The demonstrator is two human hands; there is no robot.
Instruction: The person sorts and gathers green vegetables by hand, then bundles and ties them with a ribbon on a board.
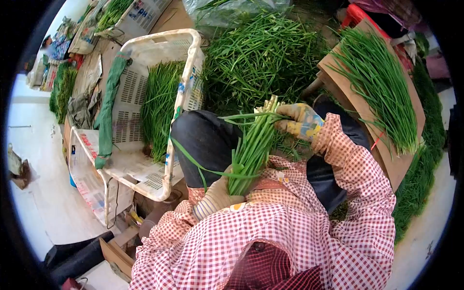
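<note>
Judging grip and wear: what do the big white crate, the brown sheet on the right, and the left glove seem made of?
Big white crate: likely moulded plastic, dull, marked; slotted walls and rounded rims suggest it.
Brown sheet: probably matte cardboard, judging by its plain tan colour.
Left glove: seemingly knitted fabric, matte, with a striped cuff; any coating is unclear.

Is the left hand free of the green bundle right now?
No: the gloved left hand is wrapped around the lower part, as seen here, of the green bundle.
</note>
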